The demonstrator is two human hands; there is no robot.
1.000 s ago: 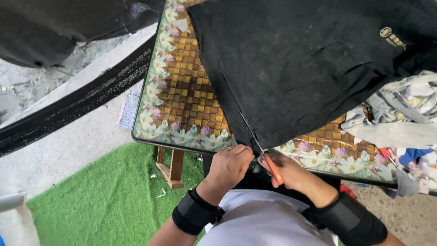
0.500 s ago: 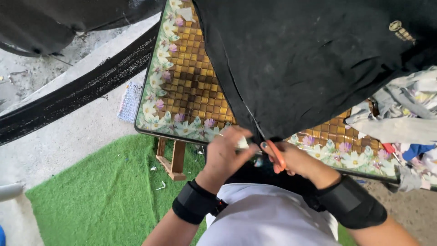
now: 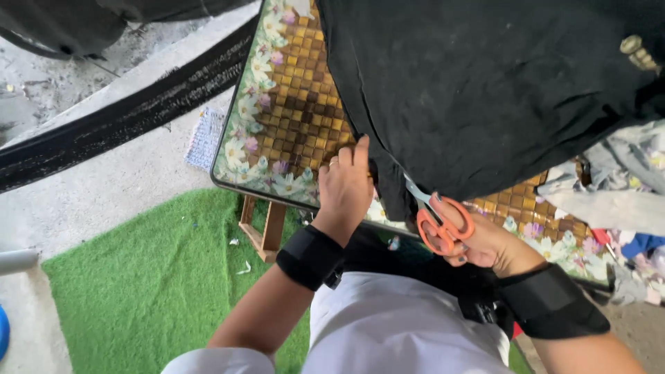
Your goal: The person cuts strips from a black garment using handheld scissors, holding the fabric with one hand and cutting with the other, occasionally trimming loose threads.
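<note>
Black cloth lies spread over most of the tabletop, which has a brown woven-pattern middle and a flowered border. The left hand rests flat on the tabletop at the cloth's near left edge, fingers pressed together and touching the fabric, gripping nothing that shows. The right hand is closed through the loops of orange-handled scissors, whose metal blades point up and left into the cloth's lower edge, just beside the left hand. Both wrists wear wide black bands. A heap of pale, patterned clothes lies at the right end of the tabletop, touching the black cloth. Below the tabletop, green artificial turf covers the floor, with bare concrete beyond it to the left.
</note>
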